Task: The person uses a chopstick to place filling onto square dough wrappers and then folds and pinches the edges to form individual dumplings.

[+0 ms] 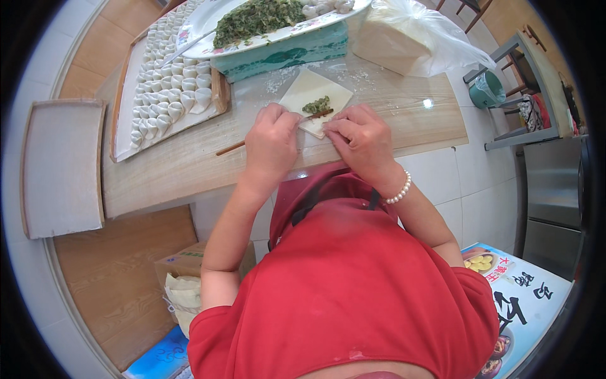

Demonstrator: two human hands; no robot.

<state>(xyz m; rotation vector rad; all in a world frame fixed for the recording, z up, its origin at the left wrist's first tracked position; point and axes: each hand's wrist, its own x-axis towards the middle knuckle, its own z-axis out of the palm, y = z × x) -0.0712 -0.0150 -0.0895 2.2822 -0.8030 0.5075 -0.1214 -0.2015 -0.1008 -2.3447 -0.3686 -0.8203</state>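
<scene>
A square wonton wrapper (316, 85) lies cornerwise on the wood-grain table, perhaps on others. A small heap of green filling (316, 105) rests on it. My left hand (272, 135) is at the wrapper's left side, its fingers closed around a thin brown stick (230, 148), whose tip reaches just below the filling. My right hand (362, 135) has thumb and fingertips together at the lower right edge of the wrapper; whether they pinch it is hard to see. Beyond stands a floral plate (199, 49) holding chopped green filling (258, 21) and peeled shrimp (326, 7).
Rows of folded wontons (170, 90) fill a wood-framed tray (218, 94) at the left. Another tray (64, 166) stands at the table's left end. The plate rests on a green box (284, 49). A plastic bag around a wrapper stack (395, 40) lies at the back right.
</scene>
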